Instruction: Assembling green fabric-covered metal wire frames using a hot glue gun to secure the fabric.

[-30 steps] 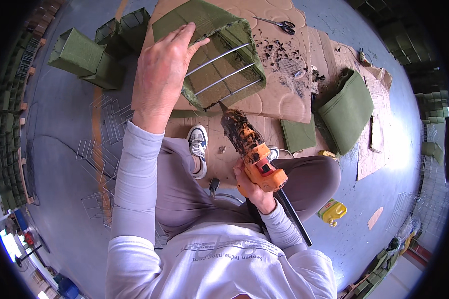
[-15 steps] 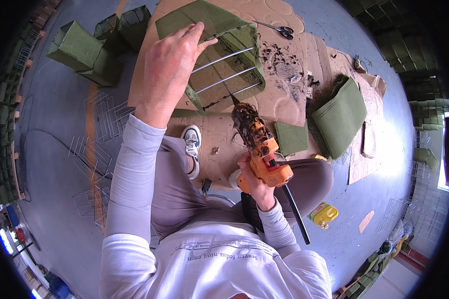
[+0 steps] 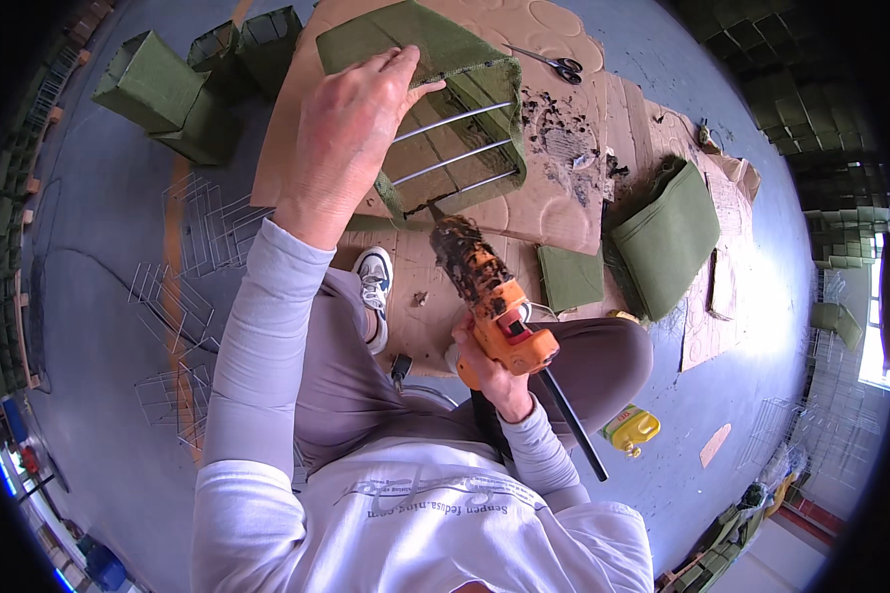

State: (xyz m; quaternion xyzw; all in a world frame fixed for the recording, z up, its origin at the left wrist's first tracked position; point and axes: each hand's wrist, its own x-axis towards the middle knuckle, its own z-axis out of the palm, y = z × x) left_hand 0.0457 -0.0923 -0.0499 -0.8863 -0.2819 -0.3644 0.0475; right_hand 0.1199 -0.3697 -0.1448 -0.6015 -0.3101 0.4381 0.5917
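My left hand [image 3: 351, 128] pinches the upper edge of a green fabric box [image 3: 386, 44], whose open end faces me and shows metal wires across it. In my right hand [image 3: 494, 371] is an orange glue gun [image 3: 509, 316], its front crusted with dark glue and a black glue stick [image 3: 576, 425] protruding from the back. The gun's nozzle touches, or is very close to, the lower rim of the box, where a dark line of glue runs along the fabric edge.
Cardboard [image 3: 569, 198] lies under the work, with black scissors [image 3: 567, 69] and dark glue scraps on it. Folded green fabric [image 3: 667, 237] sits to the right. Finished-looking green boxes [image 3: 148, 84] and wire frames [image 3: 173, 306] are on the left floor. A yellow bottle [image 3: 633, 429] lies at right.
The glue gun has moved left along the box's lower rim, its nozzle trailing toward the near left corner. My left hand and the box have shifted slightly right in the view.
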